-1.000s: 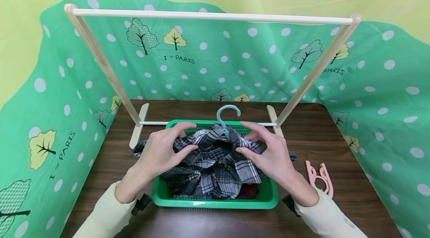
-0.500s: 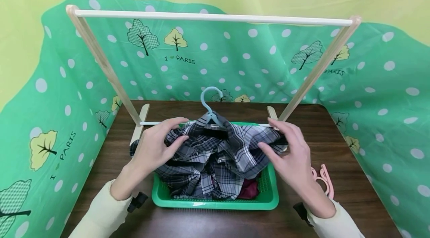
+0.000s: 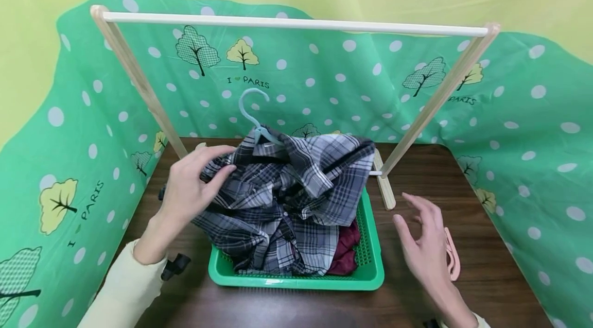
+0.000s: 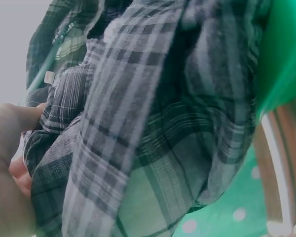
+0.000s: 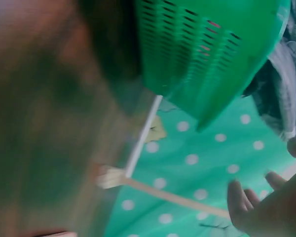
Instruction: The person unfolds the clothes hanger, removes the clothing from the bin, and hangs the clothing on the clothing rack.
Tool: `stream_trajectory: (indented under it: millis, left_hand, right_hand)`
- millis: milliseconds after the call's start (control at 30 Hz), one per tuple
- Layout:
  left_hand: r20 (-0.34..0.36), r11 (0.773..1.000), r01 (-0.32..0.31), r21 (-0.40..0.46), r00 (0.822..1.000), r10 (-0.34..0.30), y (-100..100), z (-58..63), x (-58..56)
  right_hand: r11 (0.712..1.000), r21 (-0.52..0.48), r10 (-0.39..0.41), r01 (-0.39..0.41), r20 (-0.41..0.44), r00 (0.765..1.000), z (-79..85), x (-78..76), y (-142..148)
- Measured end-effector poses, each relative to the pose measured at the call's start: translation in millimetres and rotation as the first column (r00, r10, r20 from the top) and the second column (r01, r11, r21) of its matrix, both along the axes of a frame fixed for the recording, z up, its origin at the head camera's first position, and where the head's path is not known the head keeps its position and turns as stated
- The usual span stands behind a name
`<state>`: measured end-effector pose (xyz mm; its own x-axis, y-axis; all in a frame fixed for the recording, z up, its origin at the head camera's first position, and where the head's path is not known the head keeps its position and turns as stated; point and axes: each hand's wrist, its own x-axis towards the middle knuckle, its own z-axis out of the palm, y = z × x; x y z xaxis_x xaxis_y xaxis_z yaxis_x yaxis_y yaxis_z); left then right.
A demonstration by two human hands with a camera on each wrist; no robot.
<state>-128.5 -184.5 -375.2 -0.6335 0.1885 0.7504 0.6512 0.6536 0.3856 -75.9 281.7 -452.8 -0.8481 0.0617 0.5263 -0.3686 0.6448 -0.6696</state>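
Note:
A dark plaid shirt (image 3: 287, 199) hangs on a light blue hanger (image 3: 252, 106) whose hook sticks up above the collar. My left hand (image 3: 192, 184) pinches the shirt's left shoulder between thumb and fingers. In the left wrist view the thumb presses into the plaid cloth (image 4: 118, 118) and part of the hanger (image 4: 44, 69) shows inside the collar. The shirt's lower part droops into a green basket (image 3: 296, 281). My right hand (image 3: 426, 240) is off the cloth, fingers apart and holding nothing, beside a folded pink hanger (image 3: 454, 258) that it partly hides.
A wooden rack with a white top rod (image 3: 296, 23) stands behind the basket. Its right foot (image 3: 385, 184) rests on the brown table (image 3: 482, 214). Maroon cloth (image 3: 345, 251) lies in the basket under the shirt. A printed green backdrop (image 3: 296, 96) closes off the back and sides.
Both hands held the shirt at first. The right hand has let go and moved right, toward the pink hanger. The left hand has lifted the shirt and blue hanger up and to the left.

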Motion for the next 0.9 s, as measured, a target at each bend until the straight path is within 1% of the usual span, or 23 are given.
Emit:
stream_trajectory:
  millis: [100,167,233,300,367,500,600,667,800,900]
  left_hand:
    - [-0.019,0.998,-0.055,-0.012,0.998,0.055,-9.8,10.6,-3.3]
    - [-0.030,0.996,-0.088,-0.013,0.996,0.088,-16.3,17.8,-5.2]
    - [-0.036,0.992,-0.121,-0.019,0.992,0.121,-22.7,24.7,-7.0]
    - [-0.039,0.987,-0.157,-0.012,0.987,0.157,-28.8,31.1,-8.5]
    - [-0.046,0.982,-0.187,-0.003,0.981,0.186,-34.5,36.8,-9.9]
    - [-0.061,0.970,-0.240,0.024,0.969,0.241,-45.2,47.0,-12.6]
    - [-0.069,0.960,-0.276,0.034,0.958,0.278,-51.9,54.6,-14.2]
    - [-0.077,0.952,-0.304,0.039,0.949,0.306,-55.3,60.7,-14.7]
    - [-0.097,0.924,-0.379,0.059,0.919,0.383,-61.0,73.9,-16.0]
    - [-0.102,0.903,-0.423,0.075,0.898,0.429,-66.2,81.5,-17.5]
  right_hand:
    - [0.996,0.081,0.018,-0.026,0.095,0.995,-15.1,6.7,7.4]
    - [0.987,0.146,0.038,-0.061,0.155,0.987,-23.8,10.3,9.7]
    - [0.977,0.191,0.057,-0.098,0.211,0.976,-31.2,13.3,10.8]
    - [0.972,0.200,0.073,-0.127,0.257,0.964,-36.5,15.7,10.5]
    - [0.973,0.187,0.080,-0.138,0.285,0.955,-39.5,17.0,9.8]
    - [0.978,0.156,0.086,-0.139,0.307,0.948,-39.2,19.7,6.1]
    - [0.979,0.135,0.107,-0.155,0.311,0.944,-39.4,20.4,2.7]
    - [0.977,0.116,0.138,-0.179,0.300,0.944,-40.9,20.3,0.6]
    - [0.971,0.097,0.186,-0.217,0.258,0.948,-42.6,19.9,-3.0]
    - [0.969,0.109,0.189,-0.220,0.240,0.952,-42.5,19.5,-4.3]
